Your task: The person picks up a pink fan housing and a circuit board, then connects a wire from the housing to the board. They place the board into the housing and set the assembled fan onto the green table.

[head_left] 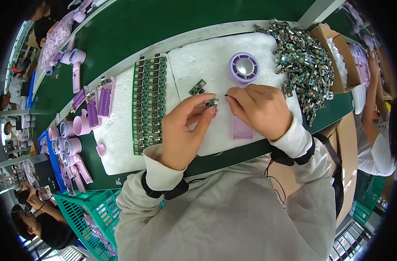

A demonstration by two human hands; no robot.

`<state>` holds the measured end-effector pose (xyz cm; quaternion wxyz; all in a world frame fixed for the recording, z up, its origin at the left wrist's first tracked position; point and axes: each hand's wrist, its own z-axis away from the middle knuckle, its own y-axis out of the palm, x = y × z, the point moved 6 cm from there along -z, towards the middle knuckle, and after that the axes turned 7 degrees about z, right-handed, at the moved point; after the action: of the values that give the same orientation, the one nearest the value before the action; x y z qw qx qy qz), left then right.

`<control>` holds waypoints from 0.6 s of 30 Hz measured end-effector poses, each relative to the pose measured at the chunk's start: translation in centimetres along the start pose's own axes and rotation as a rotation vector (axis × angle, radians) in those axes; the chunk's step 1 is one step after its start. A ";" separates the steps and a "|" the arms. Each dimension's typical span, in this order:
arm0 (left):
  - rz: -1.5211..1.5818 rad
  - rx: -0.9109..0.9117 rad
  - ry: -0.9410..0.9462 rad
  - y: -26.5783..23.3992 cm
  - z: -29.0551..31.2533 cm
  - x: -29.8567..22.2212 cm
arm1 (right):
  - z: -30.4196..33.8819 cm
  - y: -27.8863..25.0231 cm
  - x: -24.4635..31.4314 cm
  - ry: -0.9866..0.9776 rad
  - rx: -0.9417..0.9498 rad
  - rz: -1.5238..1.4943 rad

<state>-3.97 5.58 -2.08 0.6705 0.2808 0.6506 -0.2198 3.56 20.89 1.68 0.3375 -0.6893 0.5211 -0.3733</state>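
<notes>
The left grip pinches a small circuit board that is probably light, stiff, fragile and best taken by its edges, while the right grip nearby pinches a tiny dark piece.

Light is bright, while the rim bends into blackness.

Through my remote view, the green tabletop at twelve o'clock is looking smooth and rather matt. White foam is showing a slightly rough face. At one o'clock, a round part of lilac plastic is framing a glossy, metal-like disc. At eight, the basket is appearing plastic.
</notes>
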 end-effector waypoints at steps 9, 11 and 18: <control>-0.020 0.022 0.082 0.2 0.2 -1.0 | 0.3 -0.8 1.3 -0.003 -0.001 -0.231; -0.015 0.025 0.113 0.2 0.1 -1.2 | 0.2 -1.2 1.2 0.019 0.021 -0.227; -0.076 0.080 0.245 -0.2 0.2 -1.7 | -0.2 -1.8 1.0 0.083 0.064 -0.311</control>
<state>-4.07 5.16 -0.36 0.5656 0.3073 0.7283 -0.2348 4.39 20.33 3.50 0.2754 -0.7345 0.4096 -0.4657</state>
